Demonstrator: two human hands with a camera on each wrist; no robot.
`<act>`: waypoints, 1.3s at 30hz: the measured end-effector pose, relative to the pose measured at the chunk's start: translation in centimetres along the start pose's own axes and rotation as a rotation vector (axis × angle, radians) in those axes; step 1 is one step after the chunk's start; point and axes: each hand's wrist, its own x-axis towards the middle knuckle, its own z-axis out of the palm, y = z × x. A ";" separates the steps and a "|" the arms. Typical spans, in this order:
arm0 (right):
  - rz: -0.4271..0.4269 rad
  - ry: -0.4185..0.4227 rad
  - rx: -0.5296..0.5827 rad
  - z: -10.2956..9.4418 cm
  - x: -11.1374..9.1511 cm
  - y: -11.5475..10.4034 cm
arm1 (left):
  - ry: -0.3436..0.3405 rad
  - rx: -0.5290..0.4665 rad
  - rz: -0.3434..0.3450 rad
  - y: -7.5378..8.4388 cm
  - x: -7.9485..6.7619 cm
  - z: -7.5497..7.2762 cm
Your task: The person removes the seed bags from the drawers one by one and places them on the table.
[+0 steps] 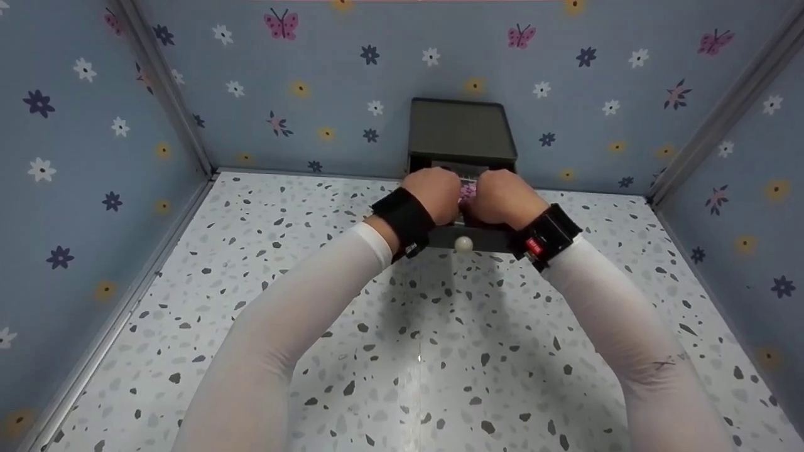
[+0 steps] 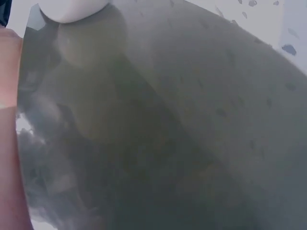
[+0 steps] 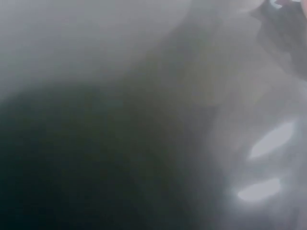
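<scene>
A dark grey box (image 1: pixel 443 237) stands against the back wall with its lid (image 1: pixel 461 129) raised. The box's front bears a round white knob (image 1: pixel 463 244), whose edge also shows at the top of the left wrist view. Over the box's opening, my left hand (image 1: pixel 433 196) and right hand (image 1: pixel 505 198) are side by side with curled fingers. Between them they hold a small pink patterned thing (image 1: pixel 467 191), mostly hidden by the hands; I cannot tell its kind. The box's glossy grey front (image 2: pixel 158 120) fills most of the left wrist view. The right wrist view is a blurred, dark, reflective surface.
White speckled tabletop (image 1: pixel 402 351) stretches in front of the box. Blue flowered panels (image 1: pixel 301 88) rise at the back and both sides, with grey metal rails (image 1: pixel 164 88) at the corners.
</scene>
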 end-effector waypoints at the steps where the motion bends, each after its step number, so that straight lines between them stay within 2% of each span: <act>1: 0.000 0.001 0.003 0.0 0.0 0.0 | -0.004 -0.014 -0.001 0.0 0.0 0.0; 7: -0.015 0.010 0.021 -0.2 -0.2 -0.1 | 0.002 -0.055 -0.019 -0.1 -0.2 -0.1; 13: 0.028 -0.008 0.002 -0.6 -0.2 -0.1 | 0.044 -0.078 -0.012 -0.1 -0.7 -0.8; 20: 0.021 0.013 0.025 -1.0 -0.1 0.1 | 0.076 -0.170 0.000 -1.1 -0.7 -1.2; 30: 0.059 -0.026 0.183 -2.1 -0.3 0.9 | 0.080 -0.313 -0.046 -2.1 -1.1 -2.1; 39: 0.058 -0.022 0.477 -1.8 -1.3 2.1 | 0.104 -0.443 -0.085 -3.0 -1.4 -2.6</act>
